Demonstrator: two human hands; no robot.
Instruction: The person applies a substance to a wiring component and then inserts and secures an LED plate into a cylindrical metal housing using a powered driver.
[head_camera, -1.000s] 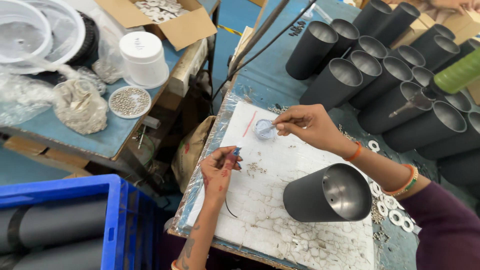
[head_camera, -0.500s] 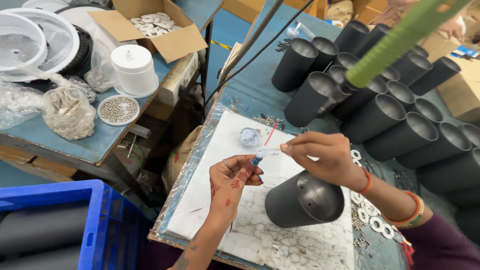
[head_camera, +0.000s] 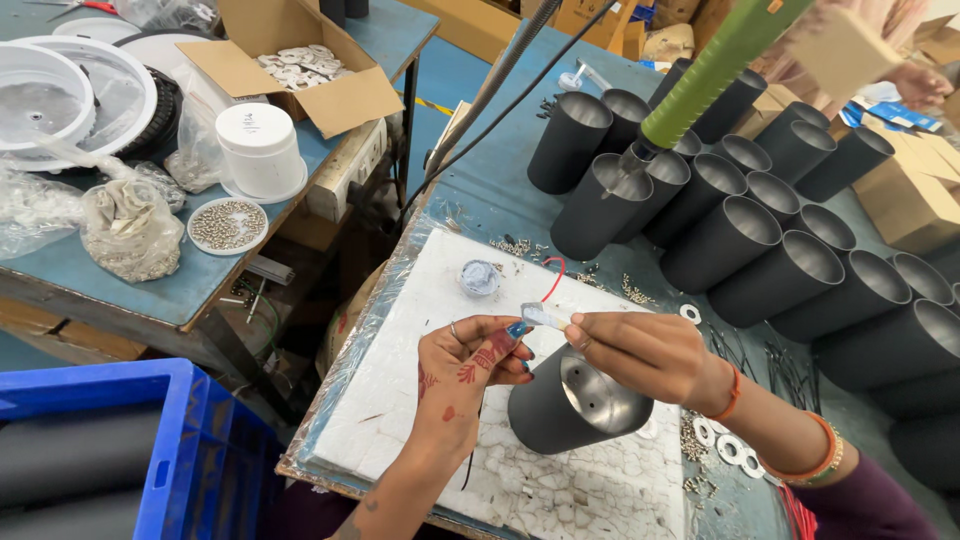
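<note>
cylinder (head_camera: 575, 405): matt black outside, dull grey metal inside
work pad (head_camera: 400, 390): white foam, rough and crumbly, under glossy clear film
table (head_camera: 500, 190): blue painted top, worn and scuffed
box (head_camera: 290, 60): plain brown cardboard
crate (head_camera: 175, 460): glossy blue plastic
washers (head_camera: 730, 450): bright smooth metal

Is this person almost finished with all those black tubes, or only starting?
Hard to say how many are finished: many black tubes stand upright in rows on the blue table. In hand now: the left hand and right hand pinch a small clear piece together, above one tube lying on its side on the white mat. Loose washers still wait nearby.
</note>
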